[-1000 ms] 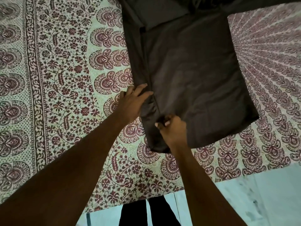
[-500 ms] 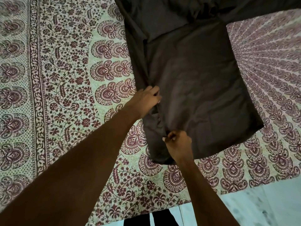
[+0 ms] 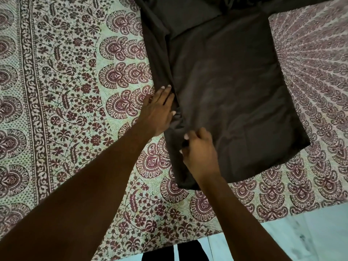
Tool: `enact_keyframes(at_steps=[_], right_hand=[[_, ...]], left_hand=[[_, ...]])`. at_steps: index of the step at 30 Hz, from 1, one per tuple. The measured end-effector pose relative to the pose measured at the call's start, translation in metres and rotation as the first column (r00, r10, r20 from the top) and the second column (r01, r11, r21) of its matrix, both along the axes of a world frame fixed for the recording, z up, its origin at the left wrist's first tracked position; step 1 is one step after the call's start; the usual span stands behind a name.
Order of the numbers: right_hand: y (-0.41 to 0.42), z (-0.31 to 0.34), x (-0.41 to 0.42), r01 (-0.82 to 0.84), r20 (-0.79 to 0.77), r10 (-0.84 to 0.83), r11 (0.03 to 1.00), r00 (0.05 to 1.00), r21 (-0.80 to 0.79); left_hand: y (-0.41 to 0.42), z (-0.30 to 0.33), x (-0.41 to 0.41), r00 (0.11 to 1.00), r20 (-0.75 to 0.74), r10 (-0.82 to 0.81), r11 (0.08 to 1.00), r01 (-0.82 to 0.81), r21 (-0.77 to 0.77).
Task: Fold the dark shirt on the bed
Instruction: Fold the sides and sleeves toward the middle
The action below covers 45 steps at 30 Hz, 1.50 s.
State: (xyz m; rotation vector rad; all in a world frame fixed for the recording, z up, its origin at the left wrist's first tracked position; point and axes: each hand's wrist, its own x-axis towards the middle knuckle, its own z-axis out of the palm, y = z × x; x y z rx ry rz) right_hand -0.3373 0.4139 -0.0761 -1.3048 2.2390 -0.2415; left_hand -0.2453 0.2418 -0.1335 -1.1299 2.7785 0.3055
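The dark shirt [image 3: 226, 95] lies spread flat on the patterned bedspread [image 3: 66, 91], its side strip folded in along the left edge. The right hand [image 3: 199, 151] has its fingers curled, pinching the shirt's cloth near the lower left corner. Just beyond it and to its left, the left hand [image 3: 158, 112] rests with straight fingers flat on the folded edge, holding nothing. Nearer than both hands, past the bed's edge, a pale floor [image 3: 310, 232] shows.
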Motion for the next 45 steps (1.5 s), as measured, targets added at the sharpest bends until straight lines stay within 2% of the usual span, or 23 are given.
enact_keyframes(at_steps=[2, 4, 6, 9, 11, 14, 16, 19, 21, 24, 27, 28, 30, 32, 34, 36, 39, 42, 44, 45], right_hand=[[-0.006, -0.011, -0.003, -0.178, -0.004, 0.178, 0.984, 0.984, -0.010], [-0.010, -0.020, -0.007, -0.251, -0.010, 0.251, 0.968, 0.968, 0.011], [-0.016, -0.024, -0.009, -0.267, -0.072, 0.264, 0.963, 0.962, -0.033], [-0.043, -0.030, -0.017, -0.274, -0.137, 0.254, 0.950, 0.957, -0.149], [-0.066, -0.037, -0.025, -0.306, -0.131, 0.288, 0.940, 0.949, -0.153], [-0.098, -0.042, -0.030, -0.358, -0.155, 0.338, 0.925, 0.928, -0.125], [-0.118, -0.041, -0.035, -0.356, -0.207, 0.326, 0.925, 0.923, -0.130], [-0.153, -0.040, -0.047, -0.359, -0.292, 0.296, 0.914, 0.909, -0.189], [-0.177, -0.042, -0.056, -0.356, -0.323, 0.290, 0.920, 0.901, -0.165], [-0.201, -0.043, -0.069, -0.329, -0.326, 0.275, 0.937, 0.905, -0.122], [-0.222, -0.045, -0.079, -0.292, -0.278, 0.236, 0.939, 0.931, -0.182], [-0.233, -0.046, -0.082, -0.231, -0.231, 0.175, 0.943, 0.957, -0.239], [-0.262, -0.046, -0.090, 0.004, -0.072, -0.034, 0.924, 0.997, -0.382], [-0.292, -0.043, -0.106, 0.157, 0.026, -0.160, 0.905, 0.987, -0.395], [-0.321, -0.038, -0.122, 0.035, -0.027, -0.041, 0.980, 0.999, -0.197], [-0.342, -0.035, -0.134, -0.155, -0.113, 0.151, 0.988, 0.982, -0.024], [-0.362, -0.037, -0.146, -0.370, -0.307, 0.352, 0.929, 0.884, 0.002], [-0.369, -0.037, -0.164, -0.414, -0.482, 0.337, 0.908, 0.809, -0.059], [-0.372, -0.035, -0.178, -0.349, -0.516, 0.260, 0.934, 0.816, -0.082], [-0.374, -0.034, -0.183, -0.345, -0.506, 0.275, 0.937, 0.817, -0.048]], left_hand=[[-0.003, -0.001, 0.004, 0.999, -0.022, -0.032, 0.998, 0.033, 0.044], [-0.011, 0.001, 0.008, 0.996, -0.075, -0.049, 0.999, 0.050, 0.014], [-0.022, 0.003, 0.011, 0.997, -0.070, -0.029, 1.000, 0.028, -0.008], [-0.042, 0.004, 0.012, 0.999, -0.034, 0.018, 0.994, -0.014, 0.112], [-0.049, 0.006, 0.010, 0.996, -0.086, 0.012, 0.987, 0.001, 0.158], [-0.068, 0.010, 0.010, 0.981, -0.190, 0.040, 0.995, -0.021, 0.099], [-0.087, 0.013, 0.008, 0.987, -0.153, 0.050, 0.995, -0.037, 0.090], [-0.113, 0.016, 0.003, 0.997, -0.043, 0.060, 0.982, -0.051, 0.184], [-0.128, 0.015, 0.000, 0.998, -0.011, 0.056, 0.981, -0.053, 0.186], [-0.143, 0.015, -0.007, 0.996, -0.043, 0.081, 0.981, -0.072, 0.180], [-0.154, 0.017, -0.017, 0.983, -0.134, 0.129, 0.985, -0.111, 0.133], [-0.158, 0.018, -0.020, 0.977, -0.154, 0.146, 0.985, -0.129, 0.117], [-0.167, 0.020, -0.026, 0.977, -0.146, 0.158, 0.986, -0.147, 0.080], [-0.176, 0.021, -0.030, 0.984, -0.086, 0.155, 0.987, -0.149, 0.068], [-0.188, 0.022, -0.033, 0.986, -0.012, 0.166, 0.980, -0.163, 0.118], [-0.198, 0.022, -0.036, 0.984, 0.055, 0.168, 0.968, -0.176, 0.180], [-0.206, 0.023, -0.039, 0.979, 0.111, 0.171, 0.954, -0.193, 0.228], [-0.210, 0.026, -0.045, 0.978, 0.125, 0.169, 0.957, -0.194, 0.216], [-0.214, 0.028, -0.050, 0.973, 0.174, 0.149, 0.964, -0.182, 0.193], [-0.216, 0.028, -0.052, 0.970, 0.199, 0.136, 0.971, -0.171, 0.168]])
